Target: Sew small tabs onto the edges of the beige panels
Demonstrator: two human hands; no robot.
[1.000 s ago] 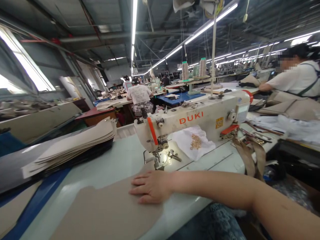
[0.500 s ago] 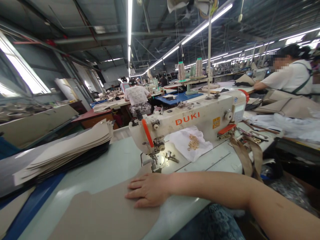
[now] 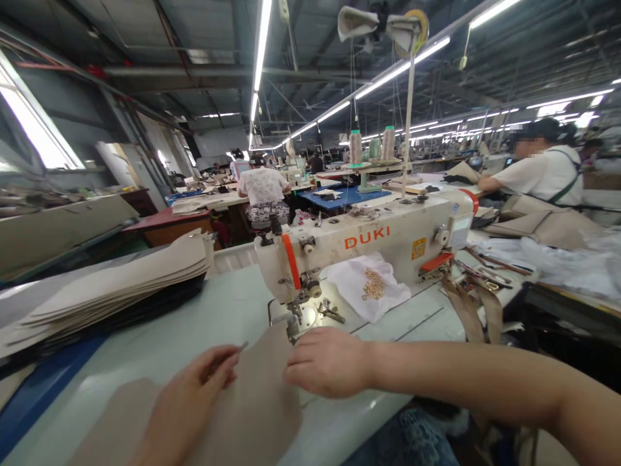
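A beige fabric panel [image 3: 257, 395] lies on the pale sewing table, its far edge close to the needle area of the DUKI sewing machine [image 3: 359, 239]. Above the panel's left part, my left hand [image 3: 194, 388] is closed, pinching a small thin object [image 3: 243, 347] that is too small to name. My right hand [image 3: 325, 362] rests on the panel's right edge, just in front of the presser foot [image 3: 295, 323]. Its fingers are curled down, and their tips are hidden.
Stacked beige panels [image 3: 116, 285] lie at the left. On the machine bed, a white cloth [image 3: 344, 278] holds small gold pieces [image 3: 373, 285], beside a metal attachment [image 3: 330, 310]. Straps [image 3: 470, 304] hang at the right. A person [image 3: 543, 168] sits at the right, another [image 3: 264, 188] ahead.
My left hand has come into view from below, holding the small thin object. My right hand has shifted right and its spread fingers have curled. The camera view has shifted slightly.
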